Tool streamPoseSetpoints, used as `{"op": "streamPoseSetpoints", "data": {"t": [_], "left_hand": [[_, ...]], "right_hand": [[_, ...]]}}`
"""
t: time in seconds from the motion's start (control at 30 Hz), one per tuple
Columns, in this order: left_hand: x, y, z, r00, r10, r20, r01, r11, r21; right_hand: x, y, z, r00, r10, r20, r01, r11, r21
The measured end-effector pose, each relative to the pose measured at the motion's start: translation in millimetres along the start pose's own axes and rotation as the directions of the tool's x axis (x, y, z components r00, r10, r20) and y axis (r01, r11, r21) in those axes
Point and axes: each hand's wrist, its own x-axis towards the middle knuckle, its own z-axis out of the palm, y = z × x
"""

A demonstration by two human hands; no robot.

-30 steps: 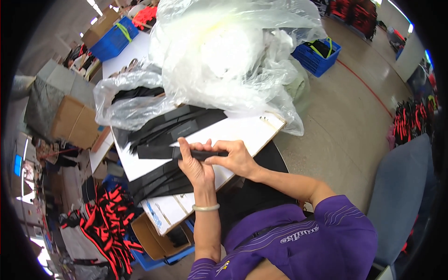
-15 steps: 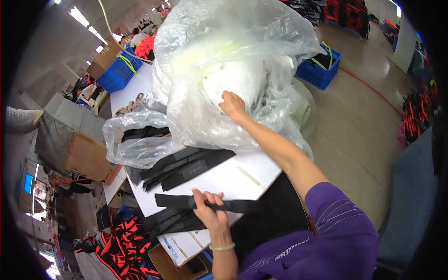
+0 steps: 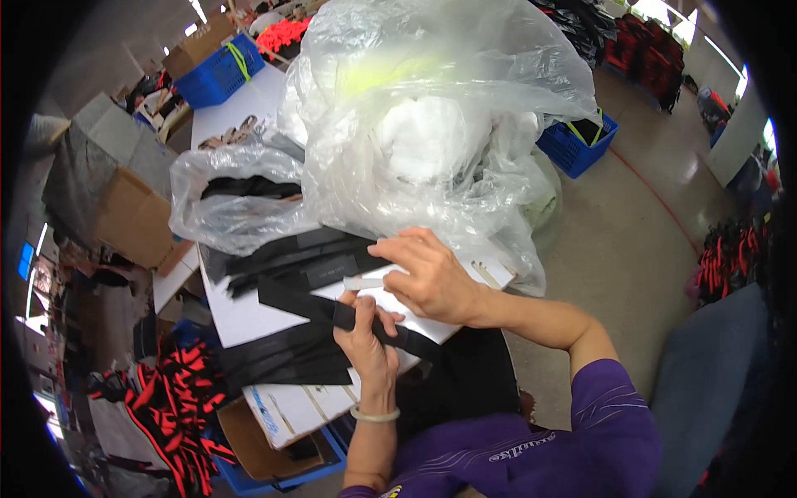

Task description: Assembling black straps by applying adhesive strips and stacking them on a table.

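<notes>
My left hand (image 3: pixel 369 355) is closed around a black fabric strip (image 3: pixel 288 297), thumb on top, with both ends of the strip sticking out. Just above it, the fingers of my right hand (image 3: pixel 438 282) pinch a small flat white piece (image 3: pixel 362 283), which lies close over the left fingertips. Flat black strips with grey patches (image 3: pixel 330 270) are spread on the white table (image 3: pixel 228 319) beyond my left hand, and another pile of black strips (image 3: pixel 286 357) lies to its left. A large clear plastic bag (image 3: pixel 344 178) holding white material (image 3: pixel 422 137) stands at the back.
A smaller clear bag (image 3: pixel 187 199) with black pieces sits at the table's left. Blue crates stand at the far left (image 3: pixel 217 76) and on the floor at right (image 3: pixel 581 153). Lower left are red-and-black goods (image 3: pixel 178 407) and a cardboard box (image 3: pixel 261 448).
My right hand has come back from the large bag to above my left hand, now pinching a white piece. My left hand still grips the black strip.
</notes>
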Motion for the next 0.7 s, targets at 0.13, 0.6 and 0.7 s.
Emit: {"op": "streamPoseSetpoints", "data": {"t": [0.13, 0.6, 0.7], "left_hand": [[-13, 7, -4, 0.999, -0.031, -0.040, 0.031, 0.999, -0.018], [-44, 17, -26, 0.996, -0.019, 0.088, 0.024, 0.998, -0.056], [-43, 17, -29, 0.999, 0.033, 0.025, -0.034, 0.997, 0.076]], "right_hand": [[-10, -20, -11, 0.894, 0.282, 0.348, -0.435, 0.734, 0.522], [-21, -53, -12, 0.808, 0.380, 0.450, -0.589, 0.519, 0.619], [-21, -64, -5, 0.810, 0.421, 0.408, -0.587, 0.578, 0.568]]}}
